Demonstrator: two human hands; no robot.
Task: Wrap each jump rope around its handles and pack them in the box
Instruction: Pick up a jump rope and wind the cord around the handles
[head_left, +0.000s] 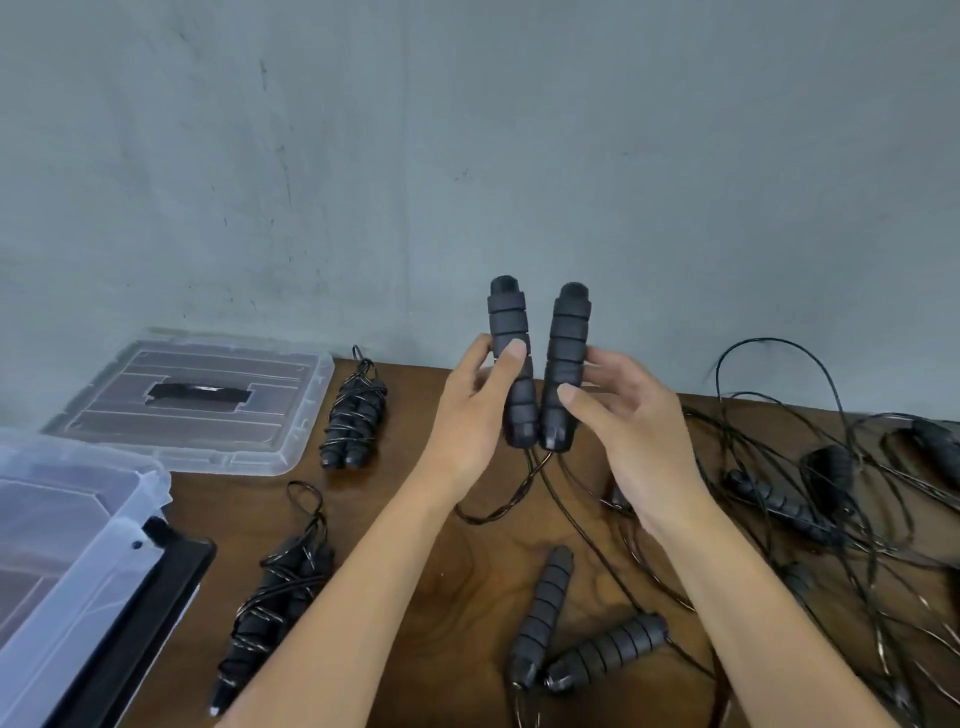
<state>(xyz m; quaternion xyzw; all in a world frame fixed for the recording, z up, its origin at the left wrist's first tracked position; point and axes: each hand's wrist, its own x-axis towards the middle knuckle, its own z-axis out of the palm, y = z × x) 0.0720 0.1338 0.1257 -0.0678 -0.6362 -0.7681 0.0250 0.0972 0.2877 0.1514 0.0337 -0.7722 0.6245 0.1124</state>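
Note:
Above the table's middle I hold two black foam jump-rope handles upright, side by side. My left hand (475, 410) grips the left handle (511, 332). My right hand (631, 426) pinches the right handle (569, 332) between thumb and fingers. Their black rope (506, 506) hangs from the lower ends down onto the wooden table (467, 582). Two wrapped rope bundles lie to the left, one at the back (353, 415) and one nearer me (280, 597). The clear plastic box (83, 561) stands at the near left.
The box's clear lid (208, 400) lies flat at the back left. Two loose handles (571, 634) rest near the front edge between my arms. A tangle of unwrapped ropes and handles (810, 499) covers the right side. A grey wall rises behind the table.

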